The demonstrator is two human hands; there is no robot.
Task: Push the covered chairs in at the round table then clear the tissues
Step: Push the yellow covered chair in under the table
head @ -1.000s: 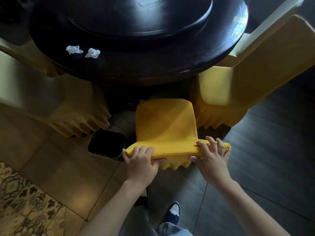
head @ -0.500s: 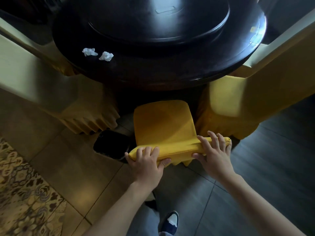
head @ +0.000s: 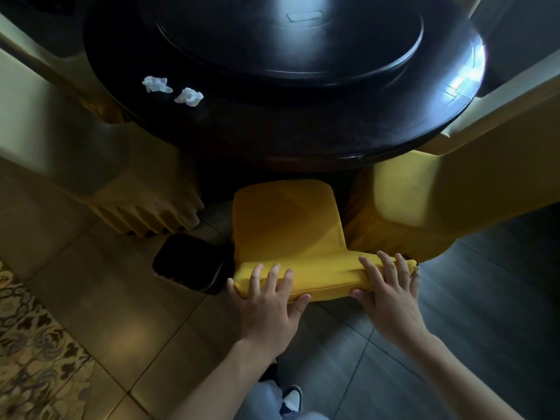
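Observation:
A chair in a yellow cover (head: 288,231) stands right in front of me, its seat partly under the dark round table (head: 303,128). My left hand (head: 266,301) grips the left part of the backrest top, fingers over it and thumb behind. My right hand (head: 388,295) grips the right part the same way. Two crumpled white tissues (head: 156,84) (head: 189,97) lie on the table's left side, close together.
Covered yellow chairs stand at the left (head: 106,177) and the right (head: 439,201) of the one I hold. A black bin (head: 189,263) sits on the tiled floor just left of my chair. A patterned rug (head: 33,359) lies at the lower left. A raised turntable (head: 288,40) fills the table's centre.
The chair has slid forward, its seat going further under the table, with both hands still on the backrest. My view has come closer to the table.

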